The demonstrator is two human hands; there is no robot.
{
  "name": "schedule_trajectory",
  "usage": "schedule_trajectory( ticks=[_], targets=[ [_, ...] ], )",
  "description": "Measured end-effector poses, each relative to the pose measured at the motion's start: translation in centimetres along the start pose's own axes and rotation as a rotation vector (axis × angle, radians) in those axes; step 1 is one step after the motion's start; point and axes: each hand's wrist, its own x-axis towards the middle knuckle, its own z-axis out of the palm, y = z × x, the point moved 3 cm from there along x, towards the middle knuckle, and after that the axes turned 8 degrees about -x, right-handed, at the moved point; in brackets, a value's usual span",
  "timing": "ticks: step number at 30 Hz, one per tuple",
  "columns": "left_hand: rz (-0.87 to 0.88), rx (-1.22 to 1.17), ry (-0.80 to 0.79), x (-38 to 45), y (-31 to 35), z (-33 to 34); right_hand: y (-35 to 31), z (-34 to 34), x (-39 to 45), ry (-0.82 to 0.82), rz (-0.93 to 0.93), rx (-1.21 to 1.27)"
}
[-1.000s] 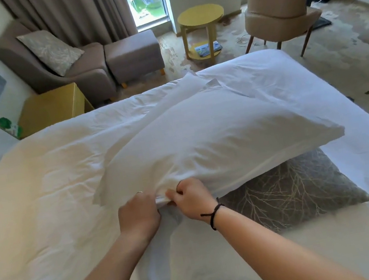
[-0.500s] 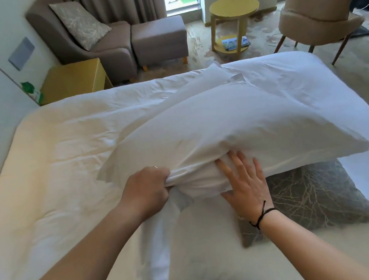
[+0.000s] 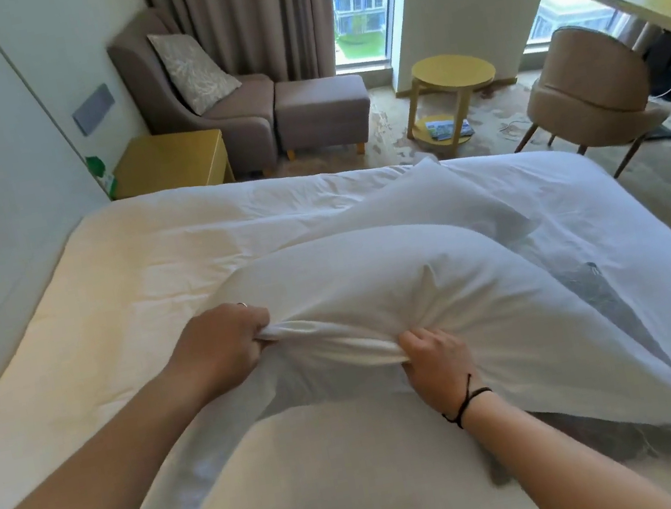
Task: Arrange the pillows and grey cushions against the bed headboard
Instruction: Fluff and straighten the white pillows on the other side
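The white pillow [image 3: 441, 280] is matt woven cloth, creased and bunched into soft folds along its near edge; the bed sheet [image 3: 128, 282] is the same matt white cloth, finely wrinkled; the grey cushion [image 3: 626, 440] beneath is a coarser cloth with a pale branch print. The armchair [image 3: 228, 111] and footstool [image 3: 322, 111] wear matt taupe upholstery; the round side table [image 3: 452, 72] and bedside table [image 3: 169, 160] look smooth, satin yellow; the curtain [image 3: 251, 13] is heavy, matt, pleated cloth.
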Motion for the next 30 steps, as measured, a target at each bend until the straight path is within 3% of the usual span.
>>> schedule_trajectory(
  ticks=[4, 8, 10, 15, 20, 23, 25, 27, 30],
  targets=[
    [-0.112, 0.044, 0.167, 0.4, -10.0, -5.0, -10.1, -1.3, 4.2, -0.142, -0.023, 0.127],
    [-0.207, -0.078, 0.429, -1.9, -17.2, -8.3, -20.5, -3.0, 10.9, -0.262, -0.009, 0.237],
    [-0.23, -0.141, 0.48, -3.9, -19.6, -8.8, -25.2, -3.5, 14.2, -0.31, 0.036, 0.283],
    [-0.435, -0.396, 0.237, -9.2, -23.8, -7.9, -33.8, -3.2, 19.6, -0.415, 0.262, 0.551],
    [-0.471, -0.463, 0.088, -12.5, -25.5, -10.8, -38.8, -4.5, 24.3, -0.459, 0.604, 0.992],
    [-0.538, -0.553, -0.014, -13.2, -26.7, -12.7, -41.3, -4.5, 26.7, -0.522, 0.674, 1.183],
    [-0.598, -0.603, -0.109, -13.1, -27.1, -12.6, -42.3, -3.6, 27.5, -0.537, 0.69, 1.241],
    [-0.624, -0.509, -0.182, -13.1, -27.3, -11.1, -42.6, -2.1, 27.2, -0.554, 0.706, 1.22],
    [-0.733, -0.469, -0.167, -13.8, -28.3, -6.9, -42.3, 1.5, 25.3, -0.616, 0.702, 1.118]
  ],
)
